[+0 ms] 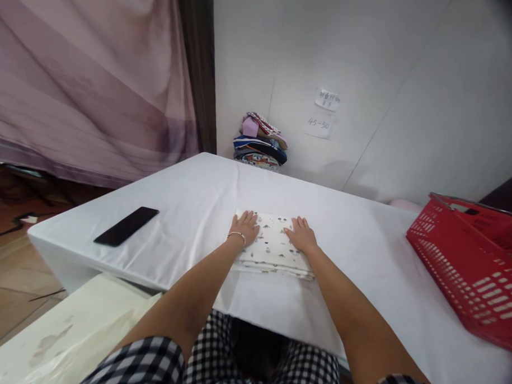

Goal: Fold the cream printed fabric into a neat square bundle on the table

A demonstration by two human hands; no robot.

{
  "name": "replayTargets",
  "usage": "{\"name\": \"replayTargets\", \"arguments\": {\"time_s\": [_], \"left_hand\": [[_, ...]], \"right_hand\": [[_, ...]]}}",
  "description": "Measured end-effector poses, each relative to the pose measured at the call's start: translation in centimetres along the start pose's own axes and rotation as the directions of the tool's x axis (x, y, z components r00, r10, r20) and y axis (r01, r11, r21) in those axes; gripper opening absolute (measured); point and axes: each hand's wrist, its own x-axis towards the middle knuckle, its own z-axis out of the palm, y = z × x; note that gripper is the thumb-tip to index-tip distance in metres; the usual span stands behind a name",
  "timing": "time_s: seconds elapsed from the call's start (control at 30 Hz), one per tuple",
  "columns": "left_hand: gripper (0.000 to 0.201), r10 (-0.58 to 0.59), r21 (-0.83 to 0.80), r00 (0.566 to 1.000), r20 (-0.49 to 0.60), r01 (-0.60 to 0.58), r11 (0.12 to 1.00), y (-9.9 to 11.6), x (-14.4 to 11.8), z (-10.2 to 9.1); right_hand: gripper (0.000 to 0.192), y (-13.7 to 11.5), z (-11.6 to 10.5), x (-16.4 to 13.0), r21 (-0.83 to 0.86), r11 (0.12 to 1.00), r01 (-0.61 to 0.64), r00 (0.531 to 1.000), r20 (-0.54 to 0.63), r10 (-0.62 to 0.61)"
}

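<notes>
Left hand [245,225] and right hand [300,234], each grip released and flat, press on a folded patterned cloth [273,246] lying on the white counter [188,212]; a red basket [467,266] sits at right.

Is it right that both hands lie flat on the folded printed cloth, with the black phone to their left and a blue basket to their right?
Not quite: the basket is red, not blue, as the head view shows. The rest holds: left hand and right hand lie flat on the folded printed cloth, with the black phone to their left.
</notes>
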Motion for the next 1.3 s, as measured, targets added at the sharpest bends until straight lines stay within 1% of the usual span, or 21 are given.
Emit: {"name": "replayTargets", "arguments": {"time_s": [0.2,0.27,0.37,0.4,0.47,0.53,0.57,0.67,0.83,0.93,1.0,1.07,1.13,1.2,1.3], "left_hand": [[0.057,-0.001,0.0,1.0,0.004,0.001,1.0,0.0,0.1,0.1],[0.057,-0.001,-0.005,1.0,-0.003,0.001,1.0,-0.1,0.1,0.1],[0.056,-0.001,-0.003,1.0,-0.015,0.001,1.0,-0.1,0.2,0.2],[0.056,-0.002,0.0,1.0,-0.015,0.002,1.0,-0.1,0.2,0.3],[0.057,-0.004,0.004,1.0,-0.016,0.005,1.0,-0.1,0.3,0.4],[0.057,-0.006,0.005,1.0,-0.017,0.006,1.0,0.0,0.3,0.5],[0.057,-0.007,0.001,1.0,-0.018,0.007,1.0,0.0,0.3,0.5],[0.057,-0.007,-0.013,1.0,-0.004,0.007,1.0,0.0,0.3,0.4],[0.056,0.006,-0.027,0.999,0.038,-0.005,1.0,-0.1,0.4,-0.9],[0.056,0.031,-0.046,0.995,0.09,-0.027,0.999,-0.3,-0.5,-1.6],[0.06,0.065,-0.039,0.992,0.11,-0.061,0.997,-0.4,-1.8,-1.5],[0.063,0.121,-0.028,0.989,0.087,-0.119,0.992,-0.5,-3.4,-0.8],[0.064,0.154,-0.022,0.987,0.053,-0.153,0.988,-0.6,-4.7,-0.1],[0.064,0.149,-0.022,0.988,0.042,-0.148,0.989,-0.6,-5.5,0.3],[0.064,0.14,-0.019,0.989,0.047,-0.14,0.99,-0.4,-5.7,0.3]], "right_hand": [[0.072,0.2,-0.1,0.0,-0.001,1.0,0.01,1.0,-0.017,-0.01],[0.072,0.0,-0.5,0.1,-0.019,1.0,0.002,1.0,-0.001,-0.002],[0.071,-1.1,-1.2,-0.4,-0.062,0.998,-0.019,0.999,0.047,0.022],[0.071,-1.6,-1.2,-0.9,-0.07,0.997,0.007,0.999,0.052,-0.003],[0.071,-2.6,-0.9,-2.1,-0.064,0.989,0.131,0.991,0.045,-0.128],[0.069,-3.3,-0.1,-3.4,-0.047,0.964,0.26,0.965,0.018,-0.26],[0.069,-3.5,0.4,-4.0,-0.041,0.955,0.294,0.956,0.009,-0.294],[0.067,-3.7,1.3,-4.9,-0.04,0.957,0.288,0.958,0.008,-0.288],[0.067,-3.6,0.9,-4.9,-0.03,0.958,0.284,0.959,0.015,-0.283],[0.066,-3.7,0.7,-4.8,-0.027,0.963,0.269,0.963,0.023,-0.269],[0.066,-3.8,0.7,-4.9,-0.024,0.965,0.26,0.965,0.035,-0.259],[0.066,-3.8,0.8,-5.0,-0.022,0.965,0.261,0.965,0.043,-0.26],[0.066,-3.7,0.9,-5.0,-0.022,0.963,0.268,0.963,0.043,-0.267],[0.066,-3.7,0.8,-4.8,-0.022,0.963,0.27,0.962,0.046,-0.268],[0.065,-3.8,0.3,-4.5,-0.011,0.967,0.255,0.965,0.066,-0.254]]}}
